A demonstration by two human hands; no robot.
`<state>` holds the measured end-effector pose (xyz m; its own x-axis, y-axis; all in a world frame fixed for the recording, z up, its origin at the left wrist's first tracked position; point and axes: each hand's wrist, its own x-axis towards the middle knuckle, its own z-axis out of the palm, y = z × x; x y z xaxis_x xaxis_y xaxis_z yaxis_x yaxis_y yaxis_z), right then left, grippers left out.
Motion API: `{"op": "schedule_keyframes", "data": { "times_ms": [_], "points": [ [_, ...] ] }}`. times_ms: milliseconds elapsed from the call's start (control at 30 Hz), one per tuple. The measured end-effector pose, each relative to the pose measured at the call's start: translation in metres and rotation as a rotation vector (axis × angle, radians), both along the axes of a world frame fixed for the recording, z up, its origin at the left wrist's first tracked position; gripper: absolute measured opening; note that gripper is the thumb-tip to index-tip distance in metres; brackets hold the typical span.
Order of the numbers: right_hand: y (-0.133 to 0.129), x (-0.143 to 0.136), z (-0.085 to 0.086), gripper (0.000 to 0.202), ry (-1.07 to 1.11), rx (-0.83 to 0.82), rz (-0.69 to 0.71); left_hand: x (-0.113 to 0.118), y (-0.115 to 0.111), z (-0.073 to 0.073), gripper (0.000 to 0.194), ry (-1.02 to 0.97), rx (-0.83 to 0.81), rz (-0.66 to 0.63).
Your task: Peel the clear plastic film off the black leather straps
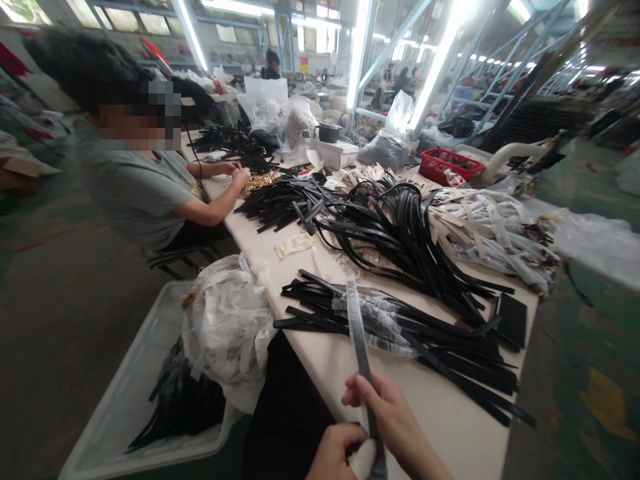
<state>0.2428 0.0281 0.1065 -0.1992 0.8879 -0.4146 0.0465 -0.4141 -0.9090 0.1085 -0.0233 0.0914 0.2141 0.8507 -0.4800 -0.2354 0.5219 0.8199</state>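
A long black strap [359, 333], its far part covered in clear plastic film, rises from my hands over the near edge of the table. My right hand [387, 403] pinches it midway, with the thumb along one side and the fingers behind. Lower down, my left hand [340, 450] is closed at the strap's near end, and something white covers one of its digits. Just beyond lies a loose bundle of black straps [440, 340], partly wrapped in clear film [373, 317]. A pile of looped black straps [400, 233] is heaped behind that bundle.
Left of the table [320, 363], a white bin [115, 407] holds black strips beside a stuffed plastic bag [230, 320]. A person [135, 180] sits working at the far left side. A red basket [450, 165] and white-wrapped straps [490, 227] lie at the back right.
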Motion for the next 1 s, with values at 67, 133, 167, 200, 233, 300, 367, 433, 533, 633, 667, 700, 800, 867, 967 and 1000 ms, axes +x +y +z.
{"op": "schedule_keyframes", "data": {
  "times_ms": [67, 133, 167, 200, 233, 300, 367, 433, 533, 633, 667, 700, 800, 867, 967, 1000],
  "points": [
    [0.006, -0.003, 0.005, 0.050, -0.007, -0.016, 0.023, -0.008, 0.011, 0.002, 0.054, -0.043, -0.026, 0.018],
    [0.008, -0.008, 0.009, 0.050, 0.052, -0.106, 0.081, -0.015, 0.032, 0.011, 0.056, -0.142, -0.034, 0.093],
    [0.010, -0.012, 0.012, 0.050, 0.093, -0.154, 0.129, -0.018, 0.045, 0.018, 0.055, -0.206, -0.028, 0.107],
    [0.012, -0.015, 0.014, 0.049, 0.131, -0.185, 0.179, -0.019, 0.058, 0.025, 0.052, -0.264, -0.026, 0.097],
    [0.014, -0.018, 0.017, 0.049, 0.159, -0.194, 0.219, -0.019, 0.071, 0.033, 0.049, -0.303, -0.023, 0.078],
    [0.018, -0.023, 0.023, 0.048, 0.183, -0.158, 0.228, -0.019, 0.096, 0.047, 0.041, -0.323, -0.007, 0.082],
    [0.021, -0.024, 0.028, 0.049, 0.185, -0.111, 0.189, -0.020, 0.118, 0.058, 0.035, -0.331, 0.042, 0.181],
    [0.021, -0.021, 0.031, 0.049, 0.182, -0.098, 0.167, -0.021, 0.135, 0.065, 0.033, -0.378, 0.106, 0.304],
    [0.020, -0.016, 0.031, 0.047, 0.198, -0.132, 0.204, -0.018, 0.144, 0.067, 0.029, -0.395, 0.176, 0.398],
    [0.029, -0.015, 0.026, 0.039, 0.208, -0.061, 0.160, -0.008, 0.134, 0.058, 0.031, -0.274, 0.143, 0.335],
    [0.034, -0.015, 0.024, 0.037, 0.181, 0.003, 0.110, -0.004, 0.130, 0.054, 0.031, -0.245, 0.115, 0.277],
    [0.039, -0.015, 0.022, 0.036, 0.137, 0.075, 0.064, -0.002, 0.128, 0.050, 0.029, -0.241, 0.087, 0.217],
    [0.050, -0.012, 0.015, 0.033, -0.062, 0.233, 0.043, -0.007, 0.141, 0.042, 0.031, -0.347, 0.061, 0.155],
    [0.051, -0.012, 0.013, 0.034, -0.166, 0.261, 0.122, -0.015, 0.161, 0.041, 0.037, -0.405, 0.102, 0.229],
    [0.052, -0.020, 0.012, 0.030, -0.031, 0.166, 0.193, -0.024, 0.184, 0.042, 0.034, -0.378, 0.209, 0.338],
    [0.055, -0.025, 0.012, 0.028, 0.066, 0.122, 0.177, -0.024, 0.186, 0.042, 0.032, -0.350, 0.230, 0.351]
  ]
}}
